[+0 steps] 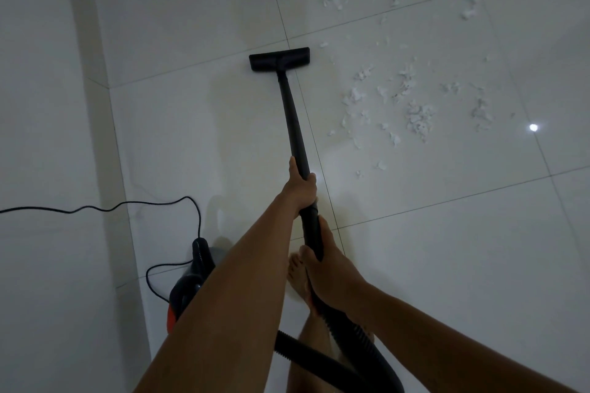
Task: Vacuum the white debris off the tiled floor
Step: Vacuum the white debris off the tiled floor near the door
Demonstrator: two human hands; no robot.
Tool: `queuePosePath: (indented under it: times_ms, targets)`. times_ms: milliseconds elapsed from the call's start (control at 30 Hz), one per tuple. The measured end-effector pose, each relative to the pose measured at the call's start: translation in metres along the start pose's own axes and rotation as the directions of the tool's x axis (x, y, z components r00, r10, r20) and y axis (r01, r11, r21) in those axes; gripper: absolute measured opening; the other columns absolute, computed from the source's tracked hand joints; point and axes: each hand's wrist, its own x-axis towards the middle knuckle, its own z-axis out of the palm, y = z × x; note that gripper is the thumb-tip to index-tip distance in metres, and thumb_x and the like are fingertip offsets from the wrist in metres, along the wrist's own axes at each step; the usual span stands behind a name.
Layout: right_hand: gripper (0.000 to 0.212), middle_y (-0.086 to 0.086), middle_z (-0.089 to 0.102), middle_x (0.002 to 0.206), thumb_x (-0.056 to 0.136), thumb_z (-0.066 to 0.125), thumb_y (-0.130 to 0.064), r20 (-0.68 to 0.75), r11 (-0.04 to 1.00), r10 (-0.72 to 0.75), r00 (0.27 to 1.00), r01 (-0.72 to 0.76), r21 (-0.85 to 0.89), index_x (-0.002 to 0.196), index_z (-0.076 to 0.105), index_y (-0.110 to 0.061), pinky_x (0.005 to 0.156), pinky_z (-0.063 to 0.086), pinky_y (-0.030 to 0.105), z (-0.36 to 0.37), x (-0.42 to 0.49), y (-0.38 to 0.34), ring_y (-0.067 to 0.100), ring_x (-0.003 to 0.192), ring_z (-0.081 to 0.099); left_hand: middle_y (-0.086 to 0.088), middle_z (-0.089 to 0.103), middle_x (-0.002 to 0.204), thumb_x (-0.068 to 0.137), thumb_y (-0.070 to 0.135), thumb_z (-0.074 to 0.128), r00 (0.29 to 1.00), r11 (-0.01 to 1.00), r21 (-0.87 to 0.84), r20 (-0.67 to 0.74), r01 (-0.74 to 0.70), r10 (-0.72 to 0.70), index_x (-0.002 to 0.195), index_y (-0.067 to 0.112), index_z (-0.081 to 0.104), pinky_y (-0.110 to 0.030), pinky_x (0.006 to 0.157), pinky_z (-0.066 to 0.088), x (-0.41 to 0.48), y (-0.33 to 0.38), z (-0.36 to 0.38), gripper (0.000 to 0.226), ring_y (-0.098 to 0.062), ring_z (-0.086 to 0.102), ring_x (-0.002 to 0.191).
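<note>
Your left hand (301,188) grips the black wand (295,124) partway down, and your right hand (333,268) holds it nearer you, by the ribbed hose (306,354). The floor head (279,59) sits flat on the tiled floor (447,249), with white debris (412,105) scattered to its right and beyond. The vacuum body (186,287) and its cord (127,206) lie at your left.

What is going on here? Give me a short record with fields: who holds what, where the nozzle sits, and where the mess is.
left hand: left hand grips the black tube, the farther grip
right hand: right hand grips the same tube near the hose
nozzle: nozzle lies flat on the tiled floor
debris: white scraps lie scattered right of the nozzle and beyond it
vacuum body: vacuum body stands on the person's left, with the cord trailing left
</note>
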Motion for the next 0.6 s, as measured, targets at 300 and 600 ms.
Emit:
queuePosePath:
  times_ms: [300,600]
  targets:
    - [0.066,0.013,0.062,0.084,0.109,0.038,-0.034,-0.009,1.000,-0.005,1.000,0.005,-0.003,0.156,-0.006,-0.053,0.039,0.046,0.020,-0.014,0.022,-0.052,0.004,0.037,0.054,-0.025,0.061,0.125,0.106,0.032,0.038,1.000,1.000,0.012,0.002,0.006,-0.006,0.156,0.042,-0.016,-0.044,0.089,0.056,0.024,0.045,-0.029,0.074,-0.019,0.060,0.075]
    - [0.064,0.008,0.060,0.077,0.109,0.038,-0.030,-0.014,1.000,-0.021,1.000,0.021,-0.006,0.159,0.001,-0.045,0.042,0.044,0.009,-0.041,0.046,-0.102,0.008,0.048,0.057,-0.024,0.055,0.137,0.106,0.033,0.038,1.000,1.000,0.024,-0.014,0.019,-0.019,0.156,0.041,-0.016,-0.045,0.093,0.055,0.045,0.098,-0.046,0.074,-0.030,0.065,0.098]
